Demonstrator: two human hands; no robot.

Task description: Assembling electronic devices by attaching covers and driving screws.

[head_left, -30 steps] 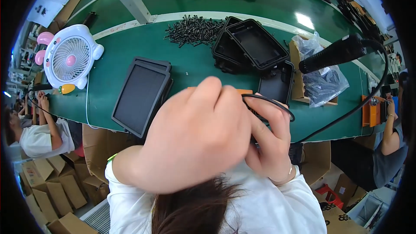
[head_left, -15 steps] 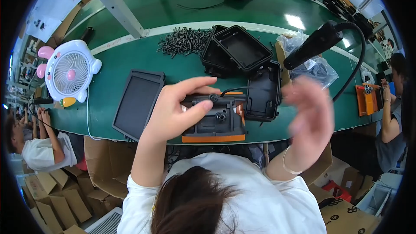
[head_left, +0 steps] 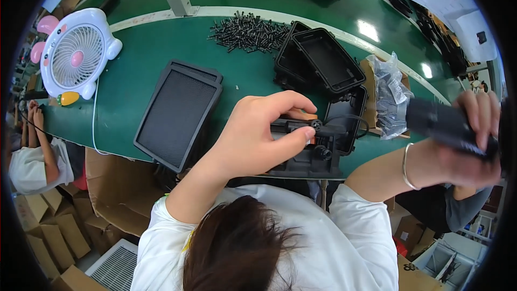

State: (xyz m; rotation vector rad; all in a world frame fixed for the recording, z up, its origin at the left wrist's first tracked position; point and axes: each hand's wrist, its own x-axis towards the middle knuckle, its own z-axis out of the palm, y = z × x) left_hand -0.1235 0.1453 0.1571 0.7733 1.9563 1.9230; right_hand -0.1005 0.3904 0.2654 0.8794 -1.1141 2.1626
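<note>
My left hand (head_left: 264, 132) is closed on a black plastic part (head_left: 306, 166), thumb and fingertips around a small round black fitting (head_left: 316, 125) at its far side. The part lies near the front edge of the bench, with a thin black cable curving off to its right. A second round black fitting (head_left: 322, 152) stands on the part just right of my thumb. My right hand (head_left: 468, 151) is wrapped round a black electric screwdriver (head_left: 444, 124), held tilted sideways at the far right and smeared by motion. The screwdriver's tip cannot be made out.
Black boxes (head_left: 329, 59) are stacked behind the part, beside a heap of black screws (head_left: 247, 32). Left of my hand lie dark mesh-faced panels (head_left: 177, 108). A white fan (head_left: 81, 54) stands far left. Clear plastic bags (head_left: 392, 97) fill a carton at right.
My right hand has moved right and taken hold of the electric screwdriver, which hung free before. The left hand stays on the black part. The whole view has shifted.
</note>
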